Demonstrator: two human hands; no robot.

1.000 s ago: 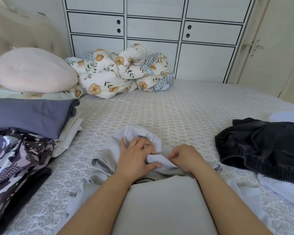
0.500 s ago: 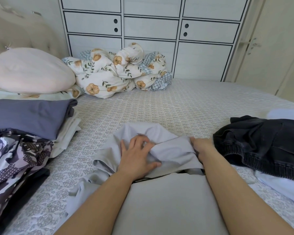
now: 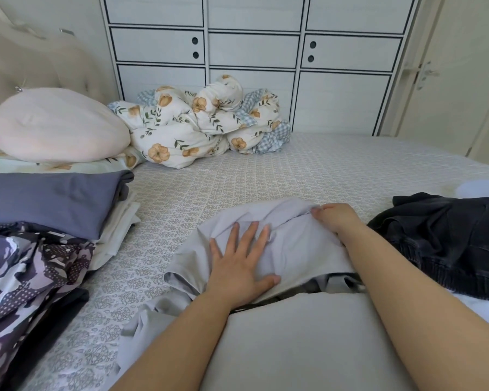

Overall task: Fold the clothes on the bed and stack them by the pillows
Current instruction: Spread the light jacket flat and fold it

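Count, head view: two hands, both on one pale grey garment [image 3: 294,244] lying on the patterned bed sheet [image 3: 336,170] near the lower middle of the frame; left hand [image 3: 242,263] lies flat on the cloth with fingers straight and spread, pressing, nothing gripped; right hand [image 3: 335,218] sits at the garment's far right edge with fingertips curled into a fold, pinching the cloth. One dark denim garment [image 3: 446,244] lies unfolded just beside the right forearm, with one pale blue item [image 3: 480,189] showing behind it (too little visible to tell what it is). At the left, folded clothes in a stack by the pillow: one slate-blue piece [image 3: 51,201] on top of white folded pieces [image 3: 119,235] (number of layers cannot be told), and one purple patterned piece [image 3: 26,272] in front of them, nearer the camera. One pink pillow [image 3: 57,127] rests on a floral pillowcase; one bunched floral duvet [image 3: 198,122] lies against the white wardrobe [image 3: 254,52]. Change from half a second ago: left hand was bunching the cloth with bent fingers, now flattened out; right hand has gone further from the body along the edge; the grey garment is spread smoother between the hands; the stack and denim are unmoved.
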